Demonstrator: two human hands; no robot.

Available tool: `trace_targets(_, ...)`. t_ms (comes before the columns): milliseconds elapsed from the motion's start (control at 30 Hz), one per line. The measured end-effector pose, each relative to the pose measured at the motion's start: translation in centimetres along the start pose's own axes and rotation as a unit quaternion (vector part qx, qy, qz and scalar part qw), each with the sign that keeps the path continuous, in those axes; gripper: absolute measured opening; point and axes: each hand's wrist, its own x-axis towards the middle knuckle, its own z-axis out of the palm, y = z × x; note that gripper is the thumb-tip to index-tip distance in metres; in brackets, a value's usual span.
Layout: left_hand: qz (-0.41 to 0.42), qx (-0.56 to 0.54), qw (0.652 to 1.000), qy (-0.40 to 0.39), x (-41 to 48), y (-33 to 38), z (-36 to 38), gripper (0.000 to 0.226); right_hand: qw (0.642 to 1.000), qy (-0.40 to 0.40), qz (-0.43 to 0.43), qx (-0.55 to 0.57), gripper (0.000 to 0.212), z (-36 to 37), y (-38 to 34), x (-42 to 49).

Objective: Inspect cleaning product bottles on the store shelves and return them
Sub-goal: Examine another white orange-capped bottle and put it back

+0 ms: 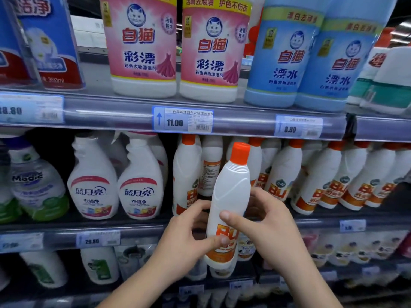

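While left hand, right hand grip it — 1 bottle tilts.

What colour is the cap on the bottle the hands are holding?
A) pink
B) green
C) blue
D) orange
D: the white bottle held by the left hand and right hand has an orange cap.

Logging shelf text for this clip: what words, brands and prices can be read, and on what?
"白猫 彩漂": pink bottles
"白猫 漂水": blue bottles
"蓝月亮 衣领净": spray bottles
"Magic": green-based bottle
"350ml": blue-and-red bottle
"11.00", "8.80", "29.80": shelf price tags
Orange print on held bottle: half covered by fingers, unreadable.
Fine print: blurred.
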Motion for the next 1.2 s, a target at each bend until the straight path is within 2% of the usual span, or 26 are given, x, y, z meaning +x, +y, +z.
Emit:
trace_targets(133,-0.026,-0.003,0.999,0.040,0.9,-0.2,-0.2,0.051,0.999,0.036,-0.026,0.030,0.039,0.6,0.2,1.1)
trace_targets(267,-0.079,0.003,0.986,0.146,0.9,-1.1,-1.6,0.031,0.994,0.093,-0.060,0.026,0.038,1.6,0.5,2.6)
trace_targets(333,-0.096,0.009,0.982,0.164,0.5,-1.6,-2.4,0.023,0.992,0.112,-0.057,0.021,0.040,2.3,0.6,3.4)
trace_targets(433,-0.113,0.012,0.981,0.159,0.0,-1.9,-3.0,0.016,0.988,0.145,-0.056,0.006,0.042,3.6,1.0,4.2)
trace_targets(533,-0.116,0.014,0.982,0.146,-0.1,-2.0,-3.4,0.019,0.983,0.176,-0.038,-0.024,0.039,5.0,1.8,4.8)
trace_targets(733,-0.117,-0.006,0.982,0.145,-0.1,-2.1,-4.6,0.015,0.980,0.177,0.009,-0.096,0.055,6.0,2.3,5.7)
trace_targets(900,-0.120,-0.005,0.985,0.122,-0.1,-2.6,-5.1,0.017,0.964,0.200,0.025,-0.172,0.051,6.4,1.9,6.1)
trace_targets(1033,-0.116,-0.014,0.989,0.093,0.0,-2.7,-5.6,0.013,0.952,0.244,-0.028,-0.181,0.026,6.0,2.0,4.8)
trace_targets(1133,-0.112,-0.007,0.991,0.076,0.0,-3.0,-6.3,0.026,0.933,0.290,-0.117,-0.180,0.033,6.1,0.8,3.7)
trace_targets(1200,-0.111,-0.008,0.991,0.068,-0.1,-3.0,-6.6,0.033,0.935,0.271,-0.159,-0.165,0.040,7.4,-0.2,3.2)
